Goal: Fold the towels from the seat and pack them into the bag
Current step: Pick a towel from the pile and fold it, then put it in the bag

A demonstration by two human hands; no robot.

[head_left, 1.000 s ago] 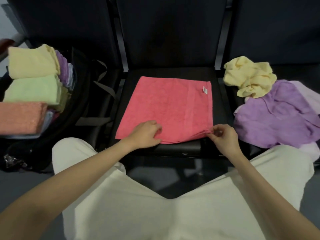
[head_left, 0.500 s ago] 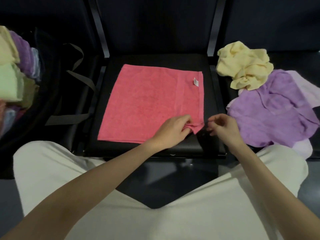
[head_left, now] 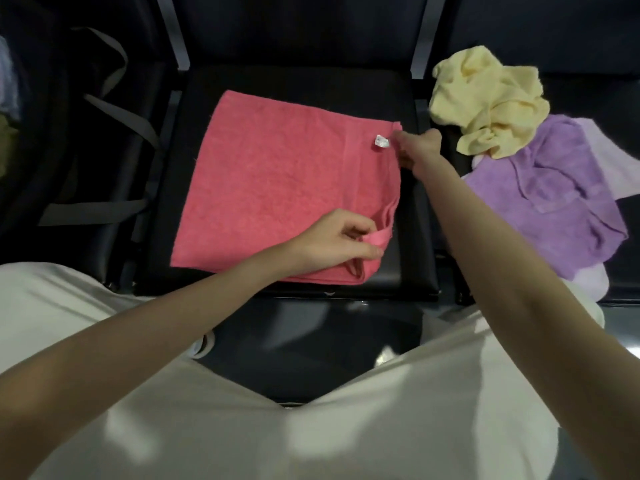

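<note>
Pink towel [head_left: 277, 188] corners in both hands

The black fabric bag [head_left: 69, 140] runs off the left edge, its folded contents barely showing. The right hand [head_left: 420, 148] blurs at its fingertips; its grip is unclear.

Cream-white trousers [head_left: 311, 427] fill the lower frame. Both forearms are bare. No sleeves reach into view.

Towel [head_left: 277, 188] on seat [head_left: 408, 271] (bag [head_left: 69, 133] left)
</note>
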